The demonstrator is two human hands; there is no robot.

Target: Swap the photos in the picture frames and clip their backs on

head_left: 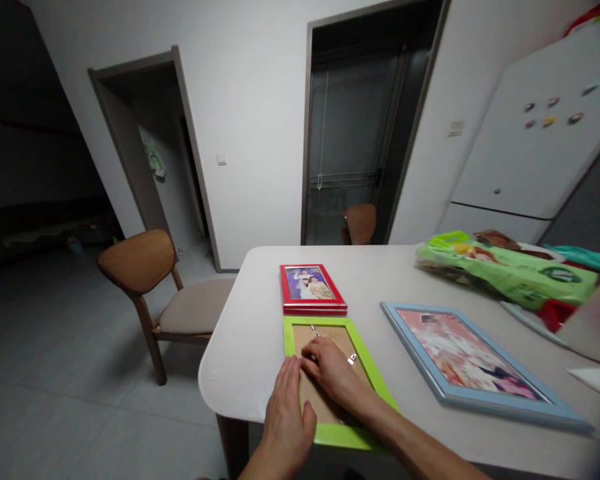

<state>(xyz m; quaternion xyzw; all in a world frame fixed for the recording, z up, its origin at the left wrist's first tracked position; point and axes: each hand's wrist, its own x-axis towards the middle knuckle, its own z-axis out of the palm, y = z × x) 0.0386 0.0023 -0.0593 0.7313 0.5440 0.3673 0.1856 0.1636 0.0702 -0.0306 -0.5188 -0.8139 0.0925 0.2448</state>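
A lime-green picture frame (344, 437) lies face down in front of me at the table's near edge, its brown backing board (333, 333) showing. Metal clips (353, 359) sit along the board's edges. My left hand (287, 420) rests along the frame's left side, fingers stretched out and close together. Over the board, near that same side, my right hand (333, 373) has its fingers curled and pressed together; whatever is under the fingertips is hidden. Just beyond the green frame is a stack of red picture frames (313, 290), the top one face up with a photo.
A larger light-blue picture frame (440, 383) lies face up at the right. Behind it are a green plastic package (510, 267) and other items. A wooden chair (190, 310) stands left of the white table (245, 333). A fridge (540, 147) is at the far right.
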